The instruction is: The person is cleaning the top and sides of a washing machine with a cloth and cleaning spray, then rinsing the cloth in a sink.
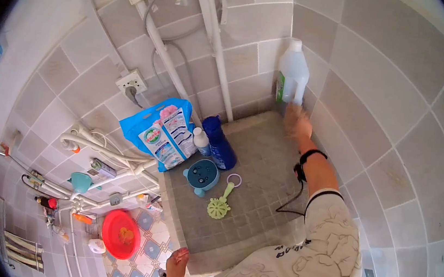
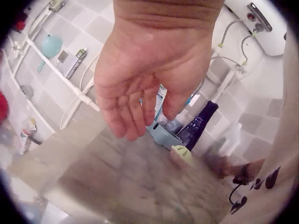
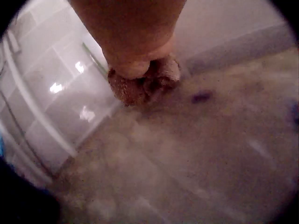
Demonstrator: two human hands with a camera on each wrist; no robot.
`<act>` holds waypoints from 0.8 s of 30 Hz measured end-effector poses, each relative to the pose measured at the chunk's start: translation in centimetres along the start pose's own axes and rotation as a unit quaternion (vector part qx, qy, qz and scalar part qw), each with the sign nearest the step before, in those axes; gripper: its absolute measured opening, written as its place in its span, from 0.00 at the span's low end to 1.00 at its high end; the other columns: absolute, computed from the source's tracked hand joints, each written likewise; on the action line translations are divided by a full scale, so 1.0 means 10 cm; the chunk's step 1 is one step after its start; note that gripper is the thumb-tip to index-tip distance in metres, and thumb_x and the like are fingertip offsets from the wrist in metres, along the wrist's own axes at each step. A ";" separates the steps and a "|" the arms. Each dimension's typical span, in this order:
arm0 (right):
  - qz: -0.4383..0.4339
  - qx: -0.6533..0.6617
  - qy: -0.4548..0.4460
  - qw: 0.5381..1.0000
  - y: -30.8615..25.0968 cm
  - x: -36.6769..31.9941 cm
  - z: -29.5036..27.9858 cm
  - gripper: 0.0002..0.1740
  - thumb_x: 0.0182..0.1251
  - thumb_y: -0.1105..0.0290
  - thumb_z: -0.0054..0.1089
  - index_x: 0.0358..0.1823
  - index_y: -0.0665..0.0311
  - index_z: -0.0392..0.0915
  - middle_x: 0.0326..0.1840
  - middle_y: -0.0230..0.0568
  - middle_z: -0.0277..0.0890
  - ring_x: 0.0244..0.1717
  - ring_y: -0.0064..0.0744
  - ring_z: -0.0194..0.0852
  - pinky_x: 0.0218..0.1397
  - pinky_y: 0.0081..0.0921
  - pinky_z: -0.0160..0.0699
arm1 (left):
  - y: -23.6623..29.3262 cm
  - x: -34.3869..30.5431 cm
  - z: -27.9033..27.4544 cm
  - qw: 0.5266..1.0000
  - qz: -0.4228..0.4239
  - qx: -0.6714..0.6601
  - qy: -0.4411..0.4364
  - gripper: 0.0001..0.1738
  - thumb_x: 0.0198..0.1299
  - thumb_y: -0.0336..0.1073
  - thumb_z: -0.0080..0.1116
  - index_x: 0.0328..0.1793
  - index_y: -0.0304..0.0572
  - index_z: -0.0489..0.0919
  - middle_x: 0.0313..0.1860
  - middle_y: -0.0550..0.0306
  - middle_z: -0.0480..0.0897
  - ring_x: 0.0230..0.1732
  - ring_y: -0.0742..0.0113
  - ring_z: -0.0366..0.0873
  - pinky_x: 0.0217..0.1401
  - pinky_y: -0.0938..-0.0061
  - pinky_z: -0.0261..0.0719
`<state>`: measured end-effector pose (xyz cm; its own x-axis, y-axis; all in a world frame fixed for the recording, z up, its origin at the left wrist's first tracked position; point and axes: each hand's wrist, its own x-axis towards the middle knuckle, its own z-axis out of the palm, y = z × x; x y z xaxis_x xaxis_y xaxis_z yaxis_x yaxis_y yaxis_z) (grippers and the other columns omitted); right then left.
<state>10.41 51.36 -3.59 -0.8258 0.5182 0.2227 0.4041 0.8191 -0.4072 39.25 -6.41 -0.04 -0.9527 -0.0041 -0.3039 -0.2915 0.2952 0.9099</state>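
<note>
My right hand is at the far right corner of the tiled ledge, just in front of a large white plastic jug. It grips a bunched brown cloth, held low at the ledge top in the right wrist view. In the head view the hand is blurred. My left hand hangs by the near left corner of the ledge, palm showing and fingers loosely bent, with nothing in it. Beyond it on the ledge lie a light green scrubber with a looped handle and a blue bowl.
A blue detergent bag, a small white bottle and a dark blue bottle stand along the ledge's back left. Pipes run up the wall. On the floor at left sits a red basin.
</note>
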 end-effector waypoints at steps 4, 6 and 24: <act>-0.086 0.100 -0.086 0.988 -0.36 -1.03 -0.68 0.25 0.60 0.75 0.48 0.61 0.63 0.63 0.67 0.49 0.54 0.65 0.45 0.55 0.63 0.33 0.62 | -0.07 0.14 -0.02 0.999 0.040 0.008 -0.017 0.16 0.55 0.31 0.57 0.49 0.29 0.75 0.42 0.53 0.80 0.42 0.71 0.77 0.44 0.80 0.74; -0.246 0.082 -0.127 0.957 -0.31 -1.63 -0.51 0.32 0.56 0.66 0.55 0.63 0.64 0.60 0.70 0.53 0.47 0.71 0.47 0.43 0.68 0.34 0.53 | -0.03 0.14 0.02 0.999 0.025 0.039 -0.022 0.18 0.54 0.31 0.58 0.50 0.29 0.74 0.43 0.50 0.80 0.44 0.69 0.77 0.44 0.79 0.74; -0.132 -0.108 -0.181 0.969 -1.21 -0.09 0.32 0.42 0.62 0.40 0.39 0.65 0.71 0.57 0.73 0.54 0.40 0.74 0.55 0.25 0.73 0.49 0.27 | -0.16 0.29 0.19 0.937 0.131 0.322 0.029 0.57 0.31 0.39 0.75 0.65 0.22 0.53 0.58 0.31 0.66 0.57 0.39 0.66 0.59 0.62 0.67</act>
<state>5.03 40.17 -1.69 -0.9796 0.1953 -0.0480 0.2007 0.9639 -0.1747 37.13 -5.06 -2.87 -0.9928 0.1036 -0.0607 0.0484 0.8080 0.5871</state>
